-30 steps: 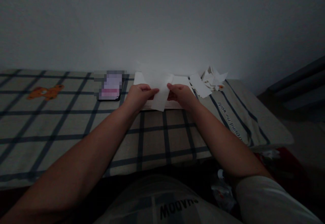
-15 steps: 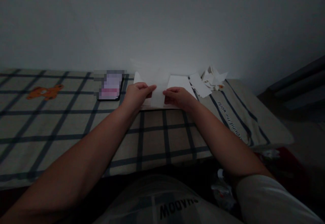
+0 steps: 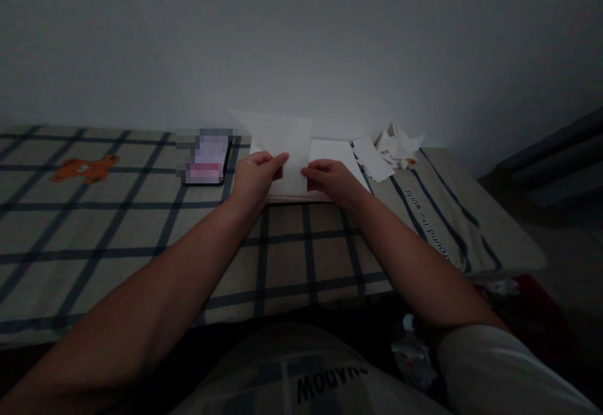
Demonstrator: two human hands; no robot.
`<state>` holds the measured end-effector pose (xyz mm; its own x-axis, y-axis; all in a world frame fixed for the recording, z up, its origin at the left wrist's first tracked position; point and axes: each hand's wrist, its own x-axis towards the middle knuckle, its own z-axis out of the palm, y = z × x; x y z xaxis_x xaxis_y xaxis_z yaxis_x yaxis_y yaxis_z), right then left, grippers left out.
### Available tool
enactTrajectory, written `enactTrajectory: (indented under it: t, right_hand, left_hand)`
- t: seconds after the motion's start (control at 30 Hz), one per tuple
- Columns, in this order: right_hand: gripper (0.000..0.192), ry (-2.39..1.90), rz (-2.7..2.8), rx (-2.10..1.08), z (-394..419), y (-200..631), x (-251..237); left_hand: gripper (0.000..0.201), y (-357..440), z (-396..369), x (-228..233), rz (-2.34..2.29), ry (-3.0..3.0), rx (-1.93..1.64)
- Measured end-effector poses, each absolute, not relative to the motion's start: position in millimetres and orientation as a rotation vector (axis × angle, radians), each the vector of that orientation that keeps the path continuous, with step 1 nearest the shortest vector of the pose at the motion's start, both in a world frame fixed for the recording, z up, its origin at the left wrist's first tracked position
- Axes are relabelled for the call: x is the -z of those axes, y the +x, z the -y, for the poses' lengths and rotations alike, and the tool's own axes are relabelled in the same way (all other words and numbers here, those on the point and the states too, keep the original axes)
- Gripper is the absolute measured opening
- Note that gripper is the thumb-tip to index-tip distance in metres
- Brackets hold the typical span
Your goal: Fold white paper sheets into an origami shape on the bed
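Both forearms bare, no watch or rings visible on left hand (image 3: 254, 176) or right hand (image 3: 333, 179). Short pale sleeve (image 3: 499, 371) at right upper arm. Light shirt (image 3: 301, 377), dark block lettering across front, faint darker bands.

Both hands (image 3: 296, 179) pinched, arms outstretched

1. The sheet of paper (image 3: 282, 145) is white and thin, held upright and slightly tilted between the left hand (image 3: 254, 176) and the right hand (image 3: 332, 179), its top edge rising against the pale wall.
2. Its lower part sits between the two thumbs; the upper part spreads wider toward the left.
3. It hangs just above a stack of white paper (image 3: 332, 151) lying flat on the checked bed cover, near the wall.
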<state>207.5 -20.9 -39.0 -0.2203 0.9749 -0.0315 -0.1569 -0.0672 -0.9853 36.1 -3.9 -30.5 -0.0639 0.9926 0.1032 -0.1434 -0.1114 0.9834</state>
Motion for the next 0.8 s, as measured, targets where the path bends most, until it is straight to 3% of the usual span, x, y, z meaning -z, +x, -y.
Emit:
enactTrajectory:
  t: [0.8]
  right_hand:
    - [0.022, -1.05, 1.242, -1.589, 21.9, 212.0, 40.1]
  left_hand:
    - [0.032, 30.5, 3.8, 26.4, -1.226, 1.347, -1.405]
